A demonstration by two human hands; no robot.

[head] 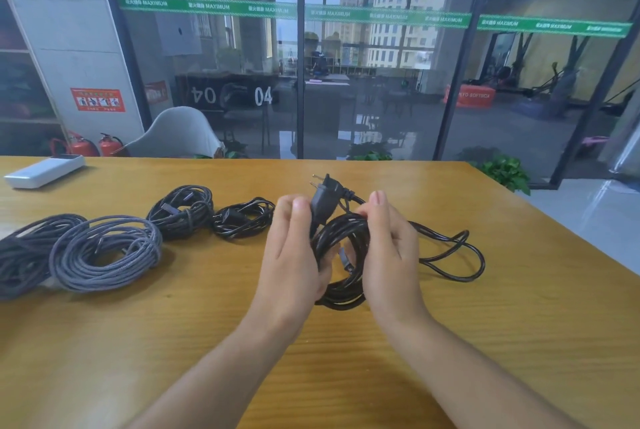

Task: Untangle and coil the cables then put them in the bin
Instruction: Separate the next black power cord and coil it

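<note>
Glass partitions back the yellow wood-grain desk [415, 342] you work at. Your left hand [294, 255] curls round the near-left side of a glossy black power cable [343, 293] wound into round loops, its thumb against the moulded plug [325, 193] standing above your grip. Your right hand [388, 248] pinches the coil's top right. Between both palms the coil hangs; a slack loop [460, 255] trails on the desk right of your grip. Left of it lie two small black coils [242, 217] [181, 210], then two braided grey ones [104, 252] [20, 255].
</note>
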